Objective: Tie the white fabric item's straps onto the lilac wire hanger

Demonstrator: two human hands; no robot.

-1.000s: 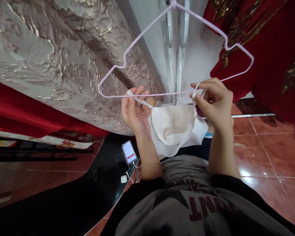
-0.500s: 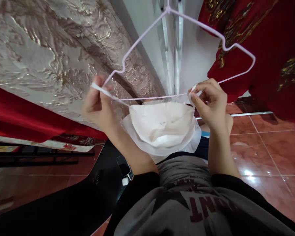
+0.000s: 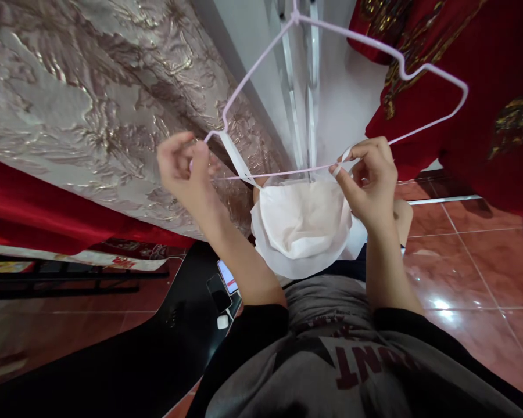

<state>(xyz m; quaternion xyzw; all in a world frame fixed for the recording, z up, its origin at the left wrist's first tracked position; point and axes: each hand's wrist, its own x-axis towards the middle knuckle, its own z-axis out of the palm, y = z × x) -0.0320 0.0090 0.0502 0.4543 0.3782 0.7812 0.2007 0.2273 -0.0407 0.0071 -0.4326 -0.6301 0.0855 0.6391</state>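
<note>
A pale pink hanger [image 3: 257,71] spans the upper middle, its bottom bar running between my hands. My left hand [image 3: 185,165] is closed round the hanger's lower left corner; some fingers are partly hidden. One white strap loops over the hanger's left notch and runs down to a white garment [image 3: 303,223] with a sheer outer layer, hanging below the bar. My right hand [image 3: 368,177] pinches the other white strap [image 3: 345,155] between thumb and finger, right at the bottom bar.
Cream curtain fabric [image 3: 70,104] with raised patterns hangs at left, red cloth [image 3: 453,128] with gold sequins at right. Two phones, one a dark phone [image 3: 220,292], and a small white case [image 3: 222,321] lie on a black table [image 3: 165,331]. Red floor tiles [image 3: 466,273] show below right.
My left hand has let go of the left strap, which now sits over the hanger's left notch, and has closed on the hanger's corner. The garment has shifted right; my right hand keeps its pinch.
</note>
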